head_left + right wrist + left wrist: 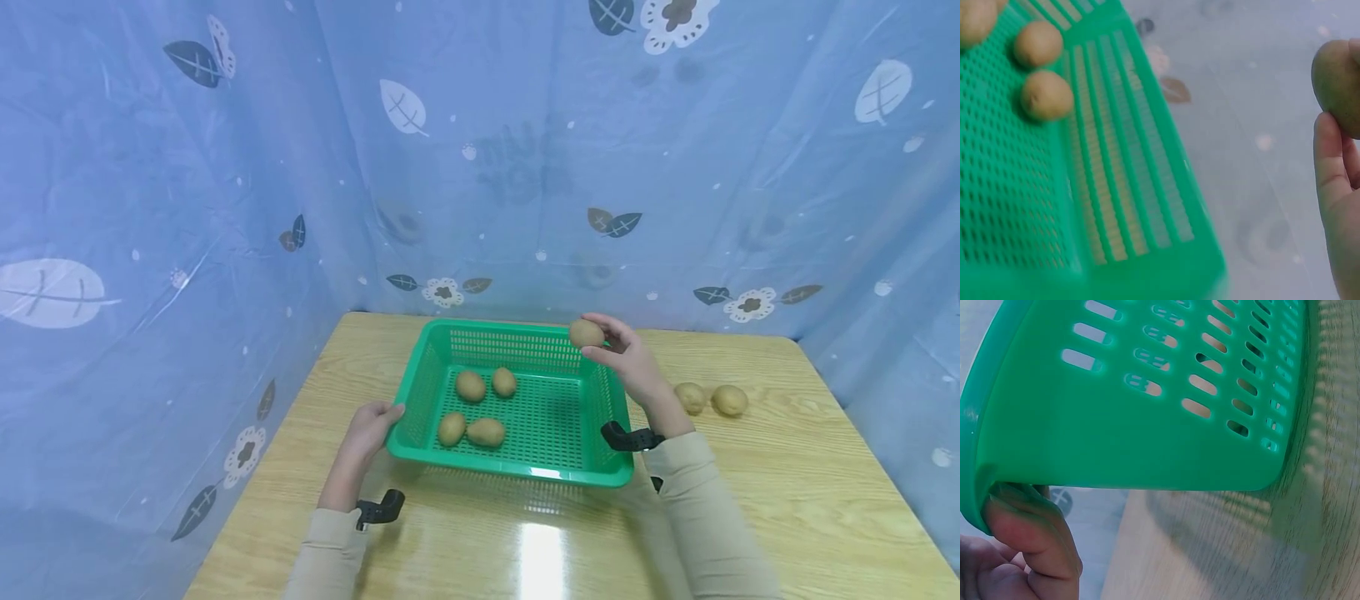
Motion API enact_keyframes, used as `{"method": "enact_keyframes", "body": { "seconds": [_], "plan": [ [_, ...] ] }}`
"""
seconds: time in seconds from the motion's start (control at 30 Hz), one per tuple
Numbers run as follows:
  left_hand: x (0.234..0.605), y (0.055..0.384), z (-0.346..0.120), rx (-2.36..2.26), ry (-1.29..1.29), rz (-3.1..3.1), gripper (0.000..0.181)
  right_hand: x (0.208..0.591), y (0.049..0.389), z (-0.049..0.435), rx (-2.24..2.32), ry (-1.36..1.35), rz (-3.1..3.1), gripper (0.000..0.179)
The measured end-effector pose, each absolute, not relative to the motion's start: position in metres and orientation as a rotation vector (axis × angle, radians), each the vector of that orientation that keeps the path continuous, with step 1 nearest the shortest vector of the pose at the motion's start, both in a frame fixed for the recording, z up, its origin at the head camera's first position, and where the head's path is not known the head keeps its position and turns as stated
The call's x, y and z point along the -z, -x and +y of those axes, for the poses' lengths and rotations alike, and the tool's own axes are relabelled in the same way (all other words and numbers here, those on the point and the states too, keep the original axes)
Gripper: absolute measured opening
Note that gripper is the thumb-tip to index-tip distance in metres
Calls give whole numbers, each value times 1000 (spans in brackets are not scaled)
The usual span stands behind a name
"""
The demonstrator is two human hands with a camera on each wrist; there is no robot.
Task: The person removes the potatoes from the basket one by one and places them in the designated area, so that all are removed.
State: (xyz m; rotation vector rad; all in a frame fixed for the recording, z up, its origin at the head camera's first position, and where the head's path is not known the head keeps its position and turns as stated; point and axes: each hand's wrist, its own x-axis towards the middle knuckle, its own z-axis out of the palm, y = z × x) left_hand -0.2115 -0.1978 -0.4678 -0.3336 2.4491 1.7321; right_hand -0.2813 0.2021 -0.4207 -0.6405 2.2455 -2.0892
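Observation:
A green plastic basket (525, 477) with slotted walls stands on the table, several potatoes (486, 432) lying in its left half. My left hand (372, 429) grips the basket's left rim; in the left wrist view its curled fingers (1035, 531) are tucked under the rim. Over the basket's back right corner, my right hand (626, 354) pinches a potato (586, 333) between thumb and fingers. The right wrist view shows this held potato (1338, 87) at its right edge, beside the basket wall (1141, 156).
Two more potatoes, a left one (690, 398) and a right one (730, 400), lie on the wooden table (810, 467) to the right of the basket. A blue patterned curtain (517, 167) hangs behind the table and along both sides.

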Motion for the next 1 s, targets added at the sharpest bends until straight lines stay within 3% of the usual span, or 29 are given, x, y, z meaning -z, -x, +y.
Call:
{"method": "enact_keyframes", "body": {
  "seconds": [0.33,0.67,1.0],
  "plan": [
    [470,210,-199,-1708,363,2429,39,432,264,271,2238,421,2442,52],
    [467,211,-199,-1735,323,2446,38,457,249,325,2217,-86,2597,57],
    [468,210,-199,-1704,342,2452,39,485,242,357,2157,-424,2715,60]
  ]
}}
